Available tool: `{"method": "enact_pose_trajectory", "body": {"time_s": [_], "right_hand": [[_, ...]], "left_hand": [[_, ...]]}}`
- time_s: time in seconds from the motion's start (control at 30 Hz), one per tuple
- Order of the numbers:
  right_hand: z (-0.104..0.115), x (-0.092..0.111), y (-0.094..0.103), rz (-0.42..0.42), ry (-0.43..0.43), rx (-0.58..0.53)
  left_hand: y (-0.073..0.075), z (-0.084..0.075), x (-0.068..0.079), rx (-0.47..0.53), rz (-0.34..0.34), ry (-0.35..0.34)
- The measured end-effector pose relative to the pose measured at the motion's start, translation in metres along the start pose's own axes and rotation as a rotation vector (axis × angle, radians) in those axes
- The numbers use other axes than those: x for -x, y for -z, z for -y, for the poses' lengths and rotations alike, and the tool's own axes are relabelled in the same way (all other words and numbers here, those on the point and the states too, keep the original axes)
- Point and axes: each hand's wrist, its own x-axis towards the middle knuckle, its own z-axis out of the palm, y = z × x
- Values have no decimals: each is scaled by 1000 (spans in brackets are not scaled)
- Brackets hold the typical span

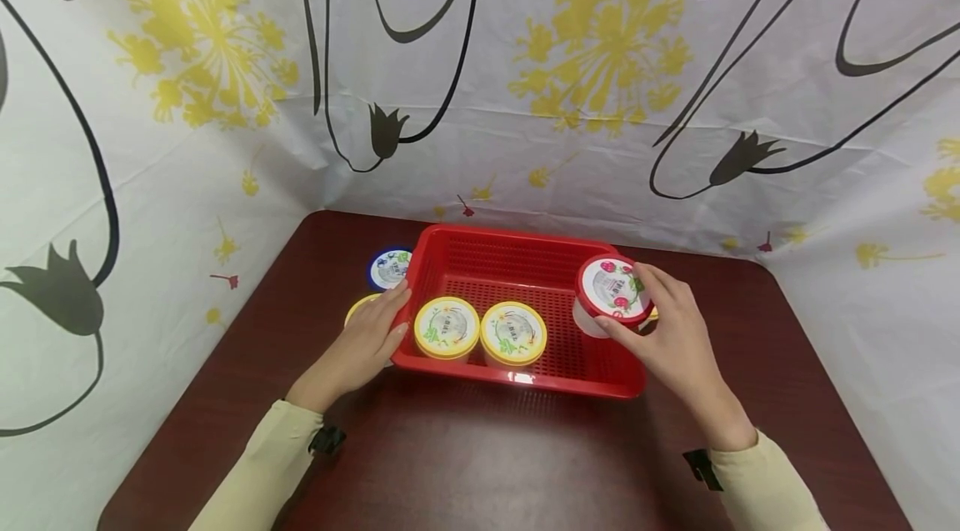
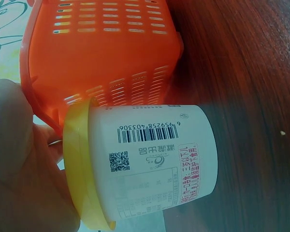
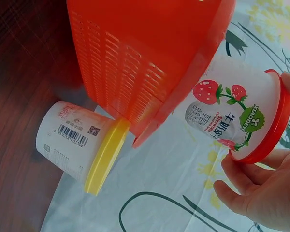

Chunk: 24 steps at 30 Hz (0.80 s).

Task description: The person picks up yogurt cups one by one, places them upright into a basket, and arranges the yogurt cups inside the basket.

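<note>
My right hand [image 1: 678,339] grips a white tub with a red lid [image 1: 611,289] by its lid, above the right end of a red plastic basket [image 1: 577,385]. Strawberries show on that tub's side in the right wrist view. Two tubs with yellow lids, one [image 1: 447,329] beside the other [image 1: 513,333], stand upright in the basket's front left part. My left hand [image 1: 356,352] rests on the basket's left rim with fingers extended. Close beside that hand, outside the basket, is another yellow-lidded tub [image 2: 150,159], mostly covered by the hand in the head view.
A blue-lidded tub [image 1: 390,268] stands outside the basket at its back left. Another yellow-lidded tub [image 3: 82,140] stands outside its right end, largely hidden by my right hand in the head view. Patterned white cloth [image 1: 480,156] hangs around the dark brown table [image 1: 480,464].
</note>
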Motion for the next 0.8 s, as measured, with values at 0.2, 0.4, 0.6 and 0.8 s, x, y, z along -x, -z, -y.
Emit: {"method": "enact_pose_trajectory", "body": {"time_s": [0.2,0.4,0.6,0.8], "right_hand": [[-1,1,-7,5,24,-16],[-3,3,-13,31,39,-22],[-7,7,-20,83,21,-41],[-10,10,-25,113,24,-62]], "left_hand": [[0,0,1,8,4,1],[1,0,0,12,5,-4],[2,0,0,14,4,-8],[2,-1,0,11,-7,-20]]}}
